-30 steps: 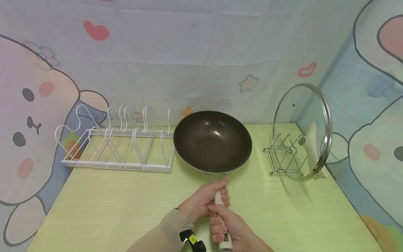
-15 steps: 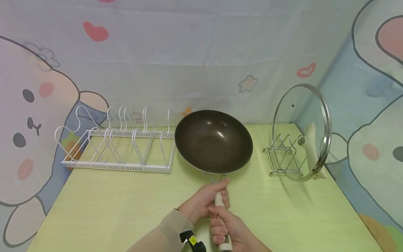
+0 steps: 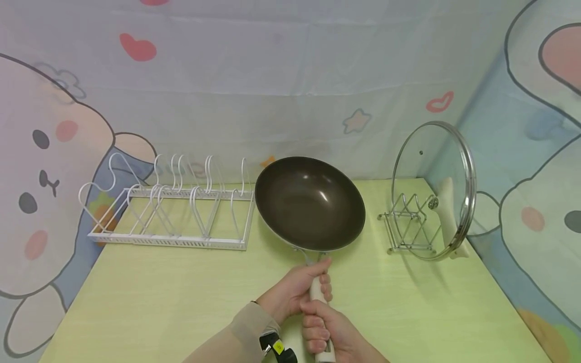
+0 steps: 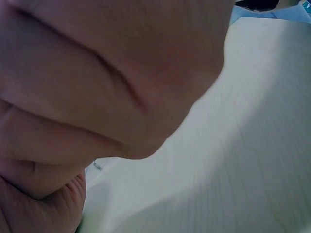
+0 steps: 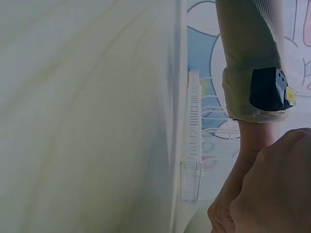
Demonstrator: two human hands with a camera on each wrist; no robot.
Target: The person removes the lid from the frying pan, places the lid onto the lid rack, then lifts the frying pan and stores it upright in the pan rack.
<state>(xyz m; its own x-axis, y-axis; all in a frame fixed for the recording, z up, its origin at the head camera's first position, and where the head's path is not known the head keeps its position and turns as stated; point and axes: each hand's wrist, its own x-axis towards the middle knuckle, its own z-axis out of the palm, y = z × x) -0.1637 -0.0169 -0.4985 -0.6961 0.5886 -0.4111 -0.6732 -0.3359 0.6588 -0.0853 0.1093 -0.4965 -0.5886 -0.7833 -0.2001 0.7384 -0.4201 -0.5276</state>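
Note:
A dark brown wok (image 3: 308, 206) is held over the table in the head view, its bowl turned toward me and its pale handle (image 3: 316, 290) pointing at me. My left hand (image 3: 295, 290) grips the upper handle close to the bowl, thumb lying along the top. Just behind it, my right hand (image 3: 327, 325) grips the lower handle, fingers curled round it. The left wrist view is largely filled by a hand (image 4: 107, 82). In the right wrist view, the right hand (image 5: 277, 189) partly covers the left hand and its sleeve (image 5: 250, 63).
A white wire rack (image 3: 168, 242) stands on the table (image 3: 172, 287), left of the wok. On the right, a small chrome rack (image 3: 410, 247) holds an upright glass lid (image 3: 469, 186) with a pale handle. A printed cloth (image 3: 281, 65) hangs behind.
The wok's bowl has tilted a little and shifted slightly to the right. Both hands keep their grip on the handle. The racks and lid show no movement of their own.

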